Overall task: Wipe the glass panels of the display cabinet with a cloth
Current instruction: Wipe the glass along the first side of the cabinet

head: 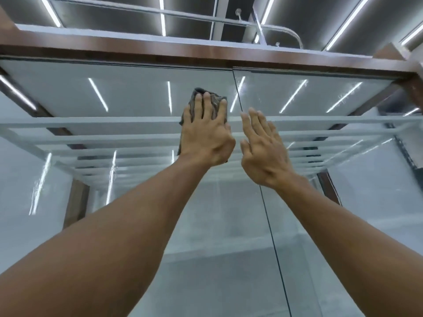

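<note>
**Cloth flat on left panel, high up**

Head view: left hand (206, 133), fingers straight and spread, presses grey cloth (198, 92) on the left glass panel (114, 99) near the cabinet's wooden top frame (160, 50), beside the seam (272, 236). Right hand (263, 152) is flat and empty at the right glass panel (320, 99). Stacked glass shelves (114, 124) sit inside.

Cloth (197, 91) mostly hidden under left hand (206, 133) (palm covers it); lower shelves (137, 154) blurred.

We identify shop or showroom: tall display cabinet (137, 92), stacked glass shelves (91, 124), brown top frame (137, 50), ceiling strip lights (162, 17) overhead.
</note>
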Tool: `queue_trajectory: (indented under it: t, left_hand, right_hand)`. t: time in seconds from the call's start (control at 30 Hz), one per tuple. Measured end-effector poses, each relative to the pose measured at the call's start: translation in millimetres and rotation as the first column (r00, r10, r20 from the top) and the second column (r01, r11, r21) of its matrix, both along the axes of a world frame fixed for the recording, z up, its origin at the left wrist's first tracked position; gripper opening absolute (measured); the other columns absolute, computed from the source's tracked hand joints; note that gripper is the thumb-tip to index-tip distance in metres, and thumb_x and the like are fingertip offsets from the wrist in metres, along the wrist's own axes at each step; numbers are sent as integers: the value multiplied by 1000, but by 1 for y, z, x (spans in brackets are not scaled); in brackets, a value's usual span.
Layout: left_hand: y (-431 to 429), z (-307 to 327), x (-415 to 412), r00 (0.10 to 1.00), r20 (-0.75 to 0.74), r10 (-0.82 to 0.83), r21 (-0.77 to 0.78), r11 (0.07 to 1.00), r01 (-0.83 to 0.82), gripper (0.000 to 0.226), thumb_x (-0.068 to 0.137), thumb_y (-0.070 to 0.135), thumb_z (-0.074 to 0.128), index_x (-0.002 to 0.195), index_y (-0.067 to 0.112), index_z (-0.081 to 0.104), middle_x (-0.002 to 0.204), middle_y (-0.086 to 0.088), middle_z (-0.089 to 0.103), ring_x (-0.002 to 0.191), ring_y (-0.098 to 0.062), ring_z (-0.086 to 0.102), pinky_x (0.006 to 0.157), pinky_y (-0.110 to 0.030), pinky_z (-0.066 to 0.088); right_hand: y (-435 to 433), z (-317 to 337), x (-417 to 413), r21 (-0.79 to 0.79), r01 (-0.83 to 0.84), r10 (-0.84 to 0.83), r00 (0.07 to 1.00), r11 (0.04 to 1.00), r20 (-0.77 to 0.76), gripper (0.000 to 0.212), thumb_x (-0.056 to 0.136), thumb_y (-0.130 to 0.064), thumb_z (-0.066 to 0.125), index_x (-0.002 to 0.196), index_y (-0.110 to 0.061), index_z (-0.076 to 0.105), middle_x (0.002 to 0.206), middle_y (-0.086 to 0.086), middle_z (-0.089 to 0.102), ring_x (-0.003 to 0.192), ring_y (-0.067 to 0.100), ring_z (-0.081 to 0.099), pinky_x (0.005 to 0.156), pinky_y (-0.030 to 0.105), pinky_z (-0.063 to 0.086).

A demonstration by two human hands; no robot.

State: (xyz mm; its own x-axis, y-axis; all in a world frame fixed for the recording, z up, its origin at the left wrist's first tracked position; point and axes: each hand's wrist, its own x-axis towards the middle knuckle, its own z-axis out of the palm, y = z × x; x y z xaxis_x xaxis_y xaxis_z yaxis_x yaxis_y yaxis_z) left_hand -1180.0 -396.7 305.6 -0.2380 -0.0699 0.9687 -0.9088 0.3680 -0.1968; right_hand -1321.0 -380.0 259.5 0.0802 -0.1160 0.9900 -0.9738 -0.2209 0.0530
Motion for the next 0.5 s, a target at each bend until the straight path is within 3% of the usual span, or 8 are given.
queue_trajectory:
  t: [0.17, 0.5]
  left_hand:
    - [-1, -40, -13, 986, 163, 23, -8, 1000, -22, 63, 109, 41, 17, 165, 23, -4, 172, -10, -16, 158, -27, -19, 127, -48, -12]
    - [1, -76, 18, 989, 145, -37, 15, 999, 36, 60, 110, 41, 19, 165, 27, -2, 172, -4, -14, 158, -19, -19, 128, -42, -12]
  right_hand:
    - [2, -34, -11, 34, -5, 5, 1000, 999, 8, 60, 109, -34, 13, 163, -16, -5, 172, 0, -11, 157, 9, -17, 125, 30, -17]
    - [1, -59, 7, 30, 64, -65, 997, 998, 45, 60, 110, -31, 18, 163, -16, -6, 172, 1, -15, 157, 14, -20, 126, 40, -17]
